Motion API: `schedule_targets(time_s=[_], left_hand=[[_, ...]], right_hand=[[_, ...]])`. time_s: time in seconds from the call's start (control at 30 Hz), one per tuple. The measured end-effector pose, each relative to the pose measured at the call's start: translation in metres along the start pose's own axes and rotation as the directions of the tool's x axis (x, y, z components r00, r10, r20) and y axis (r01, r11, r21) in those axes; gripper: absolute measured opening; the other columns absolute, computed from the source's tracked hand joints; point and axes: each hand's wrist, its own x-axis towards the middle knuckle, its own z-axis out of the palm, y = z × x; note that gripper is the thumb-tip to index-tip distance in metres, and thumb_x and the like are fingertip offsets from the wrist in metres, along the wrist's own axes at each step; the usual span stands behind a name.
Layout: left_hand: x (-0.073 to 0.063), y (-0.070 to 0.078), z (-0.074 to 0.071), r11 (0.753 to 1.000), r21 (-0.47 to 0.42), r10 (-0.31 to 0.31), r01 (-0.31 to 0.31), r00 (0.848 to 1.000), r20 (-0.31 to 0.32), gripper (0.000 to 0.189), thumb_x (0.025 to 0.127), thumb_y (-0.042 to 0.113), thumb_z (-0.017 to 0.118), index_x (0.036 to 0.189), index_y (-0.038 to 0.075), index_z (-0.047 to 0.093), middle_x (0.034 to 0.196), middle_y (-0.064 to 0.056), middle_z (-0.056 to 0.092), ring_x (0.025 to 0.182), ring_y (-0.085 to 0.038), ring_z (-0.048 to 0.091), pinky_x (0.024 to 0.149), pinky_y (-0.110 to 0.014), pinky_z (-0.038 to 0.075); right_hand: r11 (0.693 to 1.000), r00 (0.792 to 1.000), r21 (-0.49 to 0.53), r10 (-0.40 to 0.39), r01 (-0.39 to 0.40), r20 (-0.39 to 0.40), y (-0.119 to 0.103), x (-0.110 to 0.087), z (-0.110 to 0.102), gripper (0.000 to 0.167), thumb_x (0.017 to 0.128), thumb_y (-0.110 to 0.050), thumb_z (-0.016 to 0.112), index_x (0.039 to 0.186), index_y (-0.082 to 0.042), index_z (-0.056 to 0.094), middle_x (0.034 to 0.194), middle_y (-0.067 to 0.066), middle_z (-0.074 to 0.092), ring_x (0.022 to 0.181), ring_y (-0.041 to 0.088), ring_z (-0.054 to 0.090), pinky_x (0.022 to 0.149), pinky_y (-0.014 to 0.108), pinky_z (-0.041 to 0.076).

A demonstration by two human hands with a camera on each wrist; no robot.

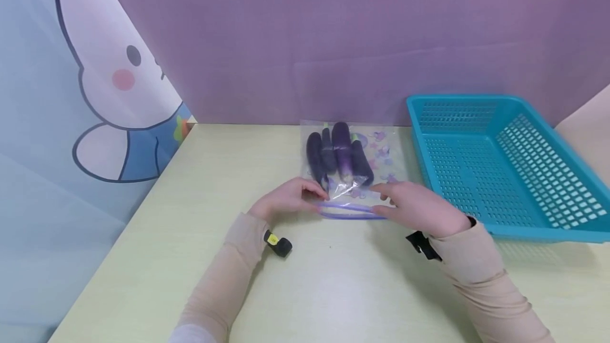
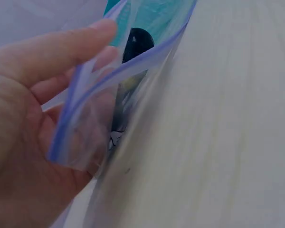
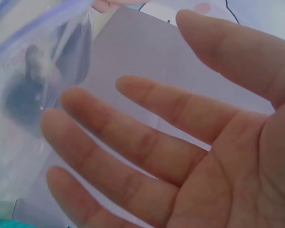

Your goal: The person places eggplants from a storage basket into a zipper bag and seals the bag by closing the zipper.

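Observation:
A clear zip bag point(image 1: 387, 160) with a purple zip and printed figures lies flat on the table, holding several dark purple eggplants point(image 1: 341, 147) side by side. Its mouth faces me and gapes a little in the left wrist view. At the mouth's left corner, my left hand point(image 1: 288, 197) has the plastic between thumb and curled fingers; some fingers point(image 2: 102, 102) show through the film. Beside the right end of the mouth is my right hand point(image 1: 421, 206). Its fingers point(image 3: 133, 137) are spread and relaxed, with nothing held, and the thumb stands apart.
A teal perforated basket point(image 1: 510, 233) stands to the right of the bag, close to my right hand. The pale wooden table point(image 1: 324, 290) ends at a purple backdrop point(image 1: 295, 41) behind the bag. A blue cartoon cloth point(image 1: 38, 200) hangs at the left.

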Motion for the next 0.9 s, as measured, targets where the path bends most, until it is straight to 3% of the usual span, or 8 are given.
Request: schedule_targets(time_s=[0.17,0.33,0.43,0.53,0.63,0.8,0.9], left_hand=[[-0.002,0.009,-0.001,0.984,0.177,-0.035,0.02,0.996,0.083,0.035,0.076,0.012,0.077,0.11,0.012,0.067,0.112,0.0,0.062,0.103,-0.014,0.055,0.097,-0.03,0.043],[-0.001,0.022,0.001,0.932,0.363,-0.033,-0.018,0.99,0.134,0.034,0.075,0.005,0.074,0.107,0.009,0.065,0.104,-0.002,0.06,0.096,-0.015,0.053,0.091,-0.028,0.045],[-0.001,0.027,0.002,0.892,0.449,-0.019,-0.042,0.991,0.129,0.029,0.074,0.002,0.071,0.102,0.01,0.066,0.098,0.0,0.06,0.09,-0.014,0.053,0.085,-0.027,0.046],[-0.001,0.029,0.003,0.874,0.483,0.012,-0.054,0.996,0.091,0.019,0.078,0.003,0.068,0.095,0.012,0.068,0.091,0.002,0.063,0.085,-0.012,0.055,0.082,-0.026,0.047],[-0.002,0.027,0.002,0.875,0.48,0.044,-0.057,0.998,0.038,0.009,0.084,0.008,0.067,0.091,0.012,0.071,0.086,0.002,0.066,0.079,-0.01,0.057,0.078,-0.025,0.049],[-0.002,0.021,0.0,0.92,0.391,0.042,-0.025,0.998,-0.037,0.011,0.09,0.009,0.062,0.096,0.009,0.071,0.093,-0.001,0.069,0.083,-0.011,0.06,0.082,-0.026,0.05],[-0.001,0.018,-0.003,0.956,0.293,0.013,0.014,0.996,-0.09,0.012,0.092,0.01,0.059,0.097,0.009,0.07,0.097,-0.001,0.069,0.089,-0.012,0.06,0.087,-0.029,0.049]], right_hand=[[1.0,1.0,0.001,0.0,0.0,-0.009,0.001,-0.002,-0.002,0.045,0.095,-0.028,0.057,0.132,-0.004,0.053,0.124,0.014,0.062,0.101,0.026,0.062,0.082,0.043,0.052],[1.0,1.0,0.0,0.006,-0.006,-0.013,0.002,-0.004,-0.004,0.046,0.095,-0.027,0.056,0.133,-0.002,0.052,0.127,0.017,0.059,0.103,0.028,0.062,0.083,0.044,0.051],[1.0,1.0,0.003,0.018,-0.018,-0.016,0.002,-0.005,-0.006,0.046,0.095,-0.027,0.055,0.133,-0.002,0.051,0.126,0.017,0.059,0.104,0.029,0.061,0.082,0.044,0.051],[1.0,0.999,0.008,0.029,-0.028,-0.025,0.003,-0.007,-0.009,0.045,0.095,-0.028,0.055,0.133,-0.004,0.052,0.121,0.015,0.062,0.102,0.028,0.062,0.081,0.044,0.051],[1.0,0.999,0.007,0.029,-0.029,-0.04,0.006,-0.009,-0.012,0.046,0.095,-0.028,0.056,0.133,-0.004,0.051,0.118,0.015,0.064,0.101,0.028,0.062,0.079,0.043,0.051],[0.999,0.997,0.0,0.048,-0.048,-0.062,0.01,-0.011,-0.016,0.049,0.093,-0.027,0.059,0.134,-0.002,0.05,0.118,0.016,0.063,0.102,0.03,0.061,0.077,0.042,0.051],[0.998,0.995,-0.011,0.066,-0.067,-0.08,0.012,-0.012,-0.019,0.051,0.091,-0.026,0.062,0.134,-0.002,0.049,0.116,0.016,0.064,0.103,0.032,0.061,0.079,0.044,0.051]])
